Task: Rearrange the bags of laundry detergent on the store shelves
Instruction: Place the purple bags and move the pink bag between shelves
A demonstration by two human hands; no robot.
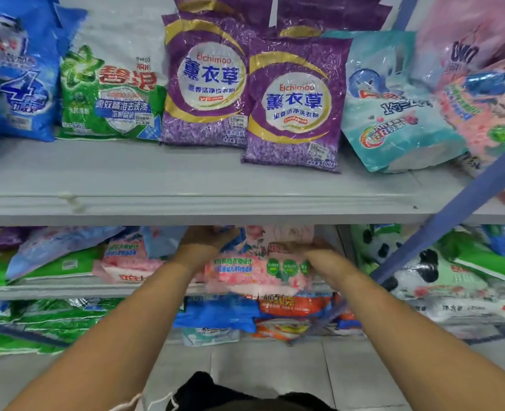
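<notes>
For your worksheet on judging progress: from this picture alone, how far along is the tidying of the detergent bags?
Partly done. Done: the green bag and two purple bags stand facing out on the upper shelf. In hand: the left hand and right hand both grip a pink bag at the middle shelf. Left: the teal bag leans, and lower bags lie in heaps.
</notes>
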